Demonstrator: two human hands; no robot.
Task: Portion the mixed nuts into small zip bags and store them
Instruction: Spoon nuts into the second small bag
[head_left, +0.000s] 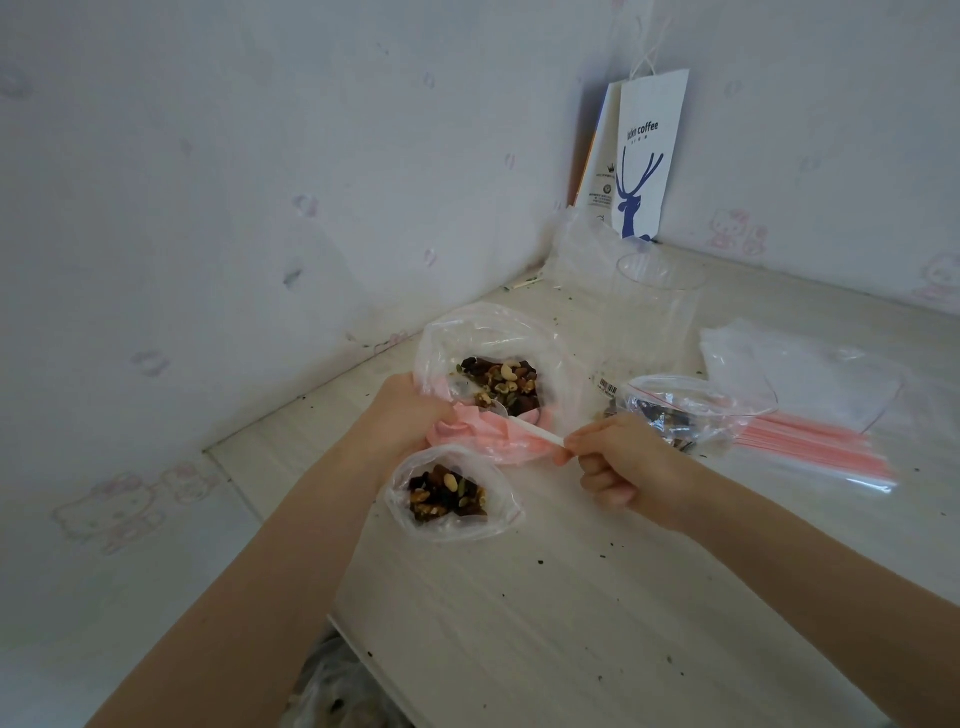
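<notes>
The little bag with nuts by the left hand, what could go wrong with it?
Two things might. The little bag gapes open near the edge of the table, so a nudge from the left hand, which grips the big bag, could tip its nuts over the side. And the right hand pinches the spoon only by the end of its handle, so a loaded scoop might wobble and spill between the bags.

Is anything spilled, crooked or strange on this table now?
Yes. Small dark crumbs lie scattered over the pale wooden table. Also, a small clear zip bag with nuts lies on its side behind the right hand, its mouth apparently unsealed, so nuts might slip out.
</notes>
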